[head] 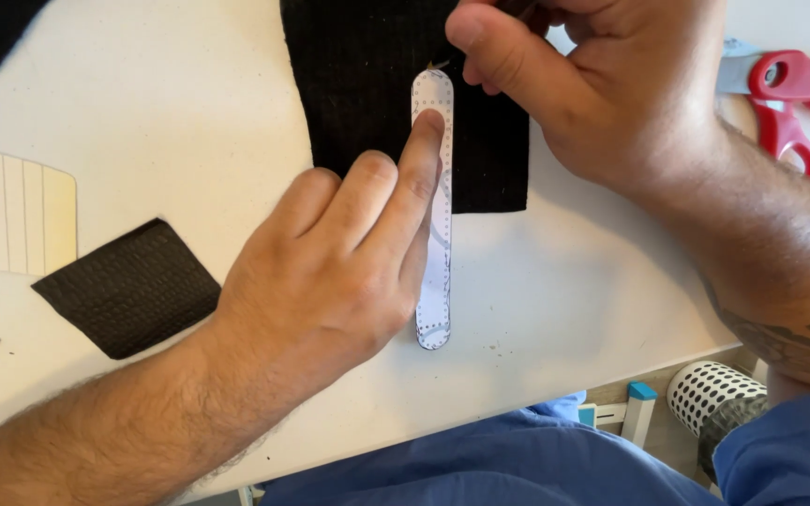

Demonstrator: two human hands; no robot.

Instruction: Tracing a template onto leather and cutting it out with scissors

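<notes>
Nearest you is the blue cloth of your clothing point(480, 464) along the bottom edge, just under the rim of the white table point(171, 103). Your left hand point(330, 262) lies flat on that table, its forefinger stretched out and pressing down on a long, narrow white paper template point(437, 281) with rounded ends and a row of small dots round its border. It grips nothing; it only pins the strip in place. The upper part of the template rests on a black ribbed fabric piece point(367, 75), and its lower part runs out over the bare table toward you. Your right hand point(592, 84) is curled tight at the top end of the template, fingers pinched on something small that you cannot make out from here. A smaller black fabric scrap point(128, 286) lies well to the left, beside a cream lined card point(11, 211). Red-handled scissors point(789, 89) sit behind your right wrist.
</notes>
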